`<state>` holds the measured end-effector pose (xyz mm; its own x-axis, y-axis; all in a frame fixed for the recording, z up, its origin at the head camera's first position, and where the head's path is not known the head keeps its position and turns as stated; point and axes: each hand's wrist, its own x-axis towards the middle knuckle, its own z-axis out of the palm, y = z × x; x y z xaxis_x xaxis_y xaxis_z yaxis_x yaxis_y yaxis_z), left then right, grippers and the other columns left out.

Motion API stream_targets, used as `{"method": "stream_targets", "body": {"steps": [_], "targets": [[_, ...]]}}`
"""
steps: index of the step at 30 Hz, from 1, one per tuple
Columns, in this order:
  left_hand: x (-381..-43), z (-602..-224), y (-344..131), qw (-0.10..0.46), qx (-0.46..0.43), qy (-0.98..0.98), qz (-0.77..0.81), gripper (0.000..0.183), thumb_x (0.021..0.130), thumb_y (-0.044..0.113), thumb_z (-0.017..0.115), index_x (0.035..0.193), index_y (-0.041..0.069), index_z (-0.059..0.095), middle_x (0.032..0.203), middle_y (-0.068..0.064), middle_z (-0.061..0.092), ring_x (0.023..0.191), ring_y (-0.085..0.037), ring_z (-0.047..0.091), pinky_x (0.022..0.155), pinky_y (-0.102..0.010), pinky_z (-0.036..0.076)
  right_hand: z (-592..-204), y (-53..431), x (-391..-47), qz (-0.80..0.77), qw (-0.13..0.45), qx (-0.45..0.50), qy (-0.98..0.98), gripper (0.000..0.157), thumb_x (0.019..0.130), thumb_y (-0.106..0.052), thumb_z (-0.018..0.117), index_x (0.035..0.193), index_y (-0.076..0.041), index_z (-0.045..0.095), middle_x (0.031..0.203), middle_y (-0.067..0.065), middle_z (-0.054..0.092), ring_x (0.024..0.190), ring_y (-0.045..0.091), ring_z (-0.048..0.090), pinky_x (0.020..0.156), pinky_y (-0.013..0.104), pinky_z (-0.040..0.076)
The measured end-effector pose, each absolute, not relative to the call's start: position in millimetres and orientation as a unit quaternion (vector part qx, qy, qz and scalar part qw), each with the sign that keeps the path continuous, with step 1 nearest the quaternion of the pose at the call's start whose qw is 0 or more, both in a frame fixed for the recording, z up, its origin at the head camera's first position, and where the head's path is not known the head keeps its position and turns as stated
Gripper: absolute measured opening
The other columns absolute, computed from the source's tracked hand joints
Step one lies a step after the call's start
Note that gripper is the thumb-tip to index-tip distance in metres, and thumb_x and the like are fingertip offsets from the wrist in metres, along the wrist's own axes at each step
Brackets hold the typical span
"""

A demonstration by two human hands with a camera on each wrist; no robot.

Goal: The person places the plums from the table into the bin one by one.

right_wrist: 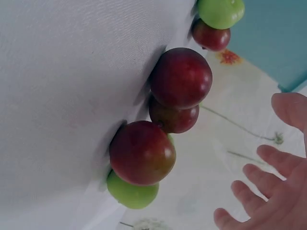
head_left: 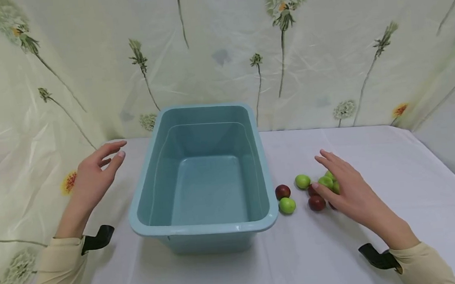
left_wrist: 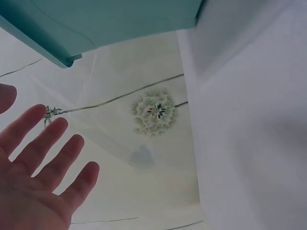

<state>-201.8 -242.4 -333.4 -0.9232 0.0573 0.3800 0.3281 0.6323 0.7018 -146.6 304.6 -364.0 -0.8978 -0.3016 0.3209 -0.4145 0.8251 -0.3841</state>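
A blue plastic tub (head_left: pixel 204 229) stands on the table, its inside bare. My left hand (head_left: pixel 97 173) hovers left of the tub with relaxed fingers and holds nothing; the left wrist view shows its fingers (left_wrist: pixel 67 158) spread apart below the tub's wall (left_wrist: pixel 129 19). Over a cluster of fruit to the right is my right hand (head_left: pixel 349 190), fingers extended and holding nothing. Dark red plums (right_wrist: pixel 181 78) and green plums (right_wrist: pixel 132 189) lie beside it, some hidden beneath the hand in the head view. One red plum (head_left: pixel 282 191) and one green plum (head_left: pixel 287 205) sit close by the tub's right side.
A white cloth (head_left: pixel 302 257) covers the table. Behind and at the left hangs a pale curtain (head_left: pixel 211 48) printed with dandelions. Each wrist wears a black strap mount, such as the right one (head_left: pixel 377 256). The tub's raised rim (head_left: pixel 268 170) stands between the two hands.
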Motion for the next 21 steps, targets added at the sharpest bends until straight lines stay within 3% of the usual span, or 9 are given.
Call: {"method": "stream_targets", "body": {"steps": [3,6,12,17,21], "targets": [[-201.4,-330.0,-242.1,0.162,-0.098,-0.883,-0.43,0.038,0.102,0.036,0.053,0.133,0.017,0.062,0.133,-0.003,0.059,0.118,-0.021,0.055,0.092,-0.026,0.044,-363.8,305.0,-146.7,0.237,0.125,0.19,-0.945,0.062,0.094,-0.024,0.068,0.147,-0.004,0.042,0.156,0.015,0.03,0.14,0.041,0.027,0.103,0.067,0.026],[-201.1,-327.7,-240.6,0.151,-0.087,-0.871,-0.458,0.037,0.101,0.038,0.054,0.131,0.017,0.064,0.13,-0.001,0.061,0.115,-0.014,0.056,0.087,-0.02,0.044,-364.1,305.6,-145.9,0.24,0.125,0.186,-0.945,0.061,0.094,-0.023,0.069,0.146,-0.006,0.043,0.155,0.014,0.033,0.139,0.041,0.03,0.1,0.067,0.03],[-206.3,-327.6,-233.6,0.155,-0.093,-0.834,-0.522,0.034,0.1,0.031,0.058,0.125,0.01,0.066,0.116,0.004,0.066,0.099,-0.009,0.062,0.08,-0.021,0.049,-365.9,309.7,-141.8,0.247,0.13,0.173,-0.945,0.056,0.094,-0.024,0.069,0.144,-0.009,0.047,0.15,0.013,0.04,0.136,0.039,0.035,0.095,0.066,0.036],[-210.0,-328.4,-225.6,0.147,-0.118,-0.795,-0.577,0.034,0.099,0.024,0.06,0.124,0.001,0.065,0.113,0.003,0.067,0.099,-0.011,0.065,0.078,-0.024,0.054,-368.2,316.4,-135.1,0.256,0.146,0.156,-0.943,0.053,0.093,-0.022,0.07,0.141,-0.011,0.051,0.144,0.012,0.047,0.133,0.038,0.04,0.094,0.064,0.038],[-211.0,-327.7,-221.4,0.131,-0.128,-0.768,-0.614,0.032,0.099,0.022,0.061,0.124,0.002,0.064,0.114,-0.001,0.066,0.1,-0.013,0.066,0.076,-0.026,0.055,-370.1,319.4,-130.5,0.262,0.152,0.138,-0.943,0.052,0.092,-0.02,0.071,0.14,-0.014,0.052,0.141,0.01,0.05,0.13,0.035,0.043,0.094,0.06,0.04]]}}
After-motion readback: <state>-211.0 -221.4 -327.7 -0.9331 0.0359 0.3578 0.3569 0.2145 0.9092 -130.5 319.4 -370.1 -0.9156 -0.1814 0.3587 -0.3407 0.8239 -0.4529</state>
